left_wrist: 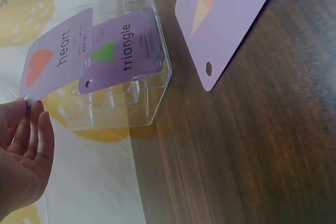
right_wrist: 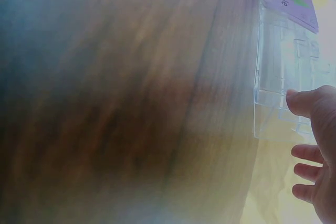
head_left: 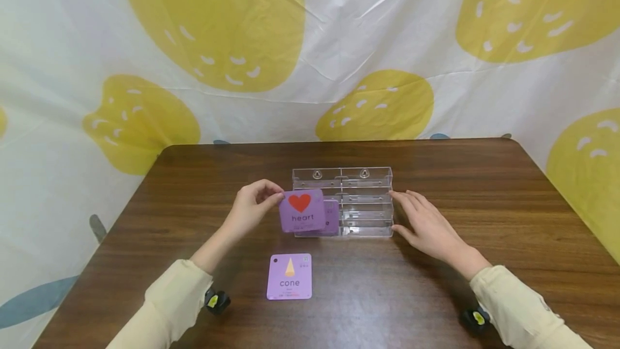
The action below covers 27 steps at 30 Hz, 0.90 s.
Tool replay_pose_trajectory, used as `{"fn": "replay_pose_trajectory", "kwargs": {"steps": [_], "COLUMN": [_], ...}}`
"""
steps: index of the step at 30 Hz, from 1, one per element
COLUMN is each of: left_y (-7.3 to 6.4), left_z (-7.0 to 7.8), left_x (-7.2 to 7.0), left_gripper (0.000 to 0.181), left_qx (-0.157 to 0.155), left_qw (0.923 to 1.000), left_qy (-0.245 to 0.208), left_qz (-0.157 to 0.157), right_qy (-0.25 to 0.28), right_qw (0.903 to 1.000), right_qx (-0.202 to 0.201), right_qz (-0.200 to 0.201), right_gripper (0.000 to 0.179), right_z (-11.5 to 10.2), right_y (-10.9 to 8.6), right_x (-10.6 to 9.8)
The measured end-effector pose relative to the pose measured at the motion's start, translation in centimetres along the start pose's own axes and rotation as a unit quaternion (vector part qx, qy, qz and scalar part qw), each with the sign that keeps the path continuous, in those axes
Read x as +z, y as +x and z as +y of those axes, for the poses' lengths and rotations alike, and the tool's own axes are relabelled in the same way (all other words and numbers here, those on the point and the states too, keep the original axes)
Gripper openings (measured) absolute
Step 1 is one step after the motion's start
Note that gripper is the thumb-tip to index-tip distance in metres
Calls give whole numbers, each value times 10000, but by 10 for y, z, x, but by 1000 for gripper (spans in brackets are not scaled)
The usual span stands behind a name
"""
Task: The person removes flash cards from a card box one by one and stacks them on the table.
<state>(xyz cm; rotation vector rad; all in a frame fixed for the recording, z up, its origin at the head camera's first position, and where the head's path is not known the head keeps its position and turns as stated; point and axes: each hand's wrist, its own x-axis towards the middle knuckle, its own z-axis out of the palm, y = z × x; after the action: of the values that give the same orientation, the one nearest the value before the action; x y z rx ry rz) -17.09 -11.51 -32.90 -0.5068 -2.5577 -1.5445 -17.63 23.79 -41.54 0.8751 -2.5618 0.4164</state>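
Between thumb and fingers, my left hand [head_left: 252, 203] pinches the corner of a purple heart card [head_left: 301, 211]. That card is held up in front of the left side of a clear plastic tiered rack [head_left: 366, 214]. A purple triangle card [left_wrist: 123, 51] stands in the rack's front left slot, partly hidden behind the heart card in the head view. On the table nearer to me lies a purple cone card [head_left: 289, 277], face up. At the rack's right side is my right hand [head_left: 428, 225], its fingers extended, with fingertips right at the rack's edge.
The rack stands on a dark wood-grain table [head_left: 387, 290]. Behind the table hangs a white curtain [head_left: 271, 114] with yellow fruit shapes. A small black device [head_left: 217, 301] is strapped at the left wrist, another [head_left: 476, 318] at the right.
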Motion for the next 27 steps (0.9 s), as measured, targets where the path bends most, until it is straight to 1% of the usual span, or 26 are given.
{"fn": "replay_pose_trajectory", "kwargs": {"steps": [5,9,15,17,21,27], "left_y": [-8,-12,-14,-16,-21,-31], "left_z": [-2,-10,-39,-47,-52,-55], "left_x": [-1,-2,-3,-3,-5,-7], "left_gripper": [8,8,9,10,10,12], "left_qx": [-88,-191,-359,-378,-415,-653], "left_qw": [9999,9998,9990,9988,9983,9931], "left_qy": [57,24,-222,-250,-326,-738], "left_qz": [-25,-50,-153,-172,-265,-637], "right_qy": [38,55,32,30,28,32], "right_qw": [10000,10000,10000,10000,10000,10000], "right_qx": [5,-9,-21,-8,9,-12], "right_qz": [-21,-21,-16,-24,-30,-11], "right_gripper": [68,69,68,68,69,69], "right_z": [-1,-1,0,0,0,0], "right_y": [0,0,0,0,-1,0], "right_x": [0,0,1,1,1,1]}}
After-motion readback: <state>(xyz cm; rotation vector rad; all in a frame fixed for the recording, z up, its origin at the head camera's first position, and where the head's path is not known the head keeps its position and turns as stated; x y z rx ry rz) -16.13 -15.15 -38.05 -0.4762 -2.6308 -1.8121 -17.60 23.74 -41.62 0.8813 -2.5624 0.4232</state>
